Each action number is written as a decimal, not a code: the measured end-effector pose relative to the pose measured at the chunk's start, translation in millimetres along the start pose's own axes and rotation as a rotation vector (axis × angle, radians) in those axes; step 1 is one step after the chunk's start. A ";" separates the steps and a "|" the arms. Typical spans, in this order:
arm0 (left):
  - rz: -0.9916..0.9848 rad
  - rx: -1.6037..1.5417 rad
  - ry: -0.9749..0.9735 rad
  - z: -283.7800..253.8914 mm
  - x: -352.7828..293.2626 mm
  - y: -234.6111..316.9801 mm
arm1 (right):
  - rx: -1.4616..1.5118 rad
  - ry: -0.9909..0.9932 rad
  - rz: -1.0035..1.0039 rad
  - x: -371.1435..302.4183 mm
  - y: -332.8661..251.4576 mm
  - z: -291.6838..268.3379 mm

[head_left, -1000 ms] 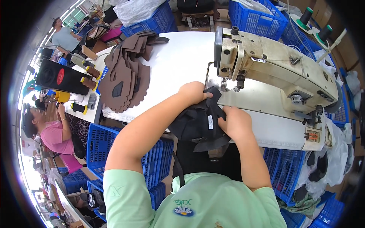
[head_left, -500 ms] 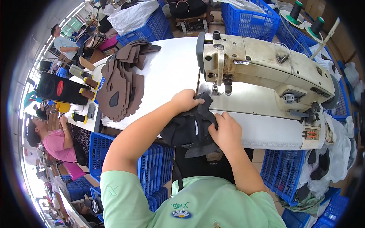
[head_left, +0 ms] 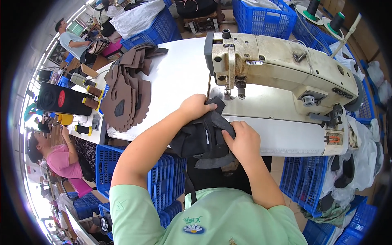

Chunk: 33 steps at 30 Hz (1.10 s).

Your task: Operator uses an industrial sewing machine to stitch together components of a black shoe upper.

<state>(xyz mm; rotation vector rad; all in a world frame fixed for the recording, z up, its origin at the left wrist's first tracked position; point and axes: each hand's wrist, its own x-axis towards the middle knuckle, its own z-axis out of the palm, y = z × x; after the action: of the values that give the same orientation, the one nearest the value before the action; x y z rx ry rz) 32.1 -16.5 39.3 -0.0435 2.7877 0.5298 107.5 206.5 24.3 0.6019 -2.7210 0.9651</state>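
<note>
**Black fabric piece: upper end just beside presser foot, left hand nearer**

The white worktop (head_left: 179, 61) carried the industrial sewing machine (head_left: 281, 61) on its right and a fanned stack of brown scalloped-edge pieces (head_left: 126, 96) on its left. The black fabric piece (head_left: 190, 139) lay between the two hands at the near edge, its lower part hanging over toward the lap. Long axis: slanted, upper end pointing away and right, toward the presser foot (head_left: 229, 96); that end sat just left and on the near side of the foot, not visibly under it.

Left hand (head_left: 197, 108): fingers curled closed, thumb pressing the cloth at the upper end. Right hand (head_left: 246, 141): farther from the foot, thumb and fingers pinched on the right-hand edge. Finger undersides were hidden. A narrow pale strip (head_left: 207, 137) showed mid-piece.
</note>
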 end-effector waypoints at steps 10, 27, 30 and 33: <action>-0.010 0.037 0.031 -2.5 -4.0 8.3 | 0.055 -0.017 0.035 3.6 1.7 -5.4; -0.075 0.092 -0.023 -8.7 13.8 19.4 | 0.156 -0.030 0.164 17.3 19.9 -25.1; -0.078 0.113 -0.041 -9.5 15.6 19.7 | 0.090 -0.042 0.214 22.8 28.4 -39.4; -0.071 0.131 -0.029 -9.4 13.7 22.9 | 0.034 -0.179 0.244 33.9 26.1 -62.8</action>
<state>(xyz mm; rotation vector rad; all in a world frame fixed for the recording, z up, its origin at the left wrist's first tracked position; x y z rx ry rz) 14.3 1.7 51.6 -0.1044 2.7739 0.3280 68.4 254.5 68.5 0.3838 -2.9964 1.0612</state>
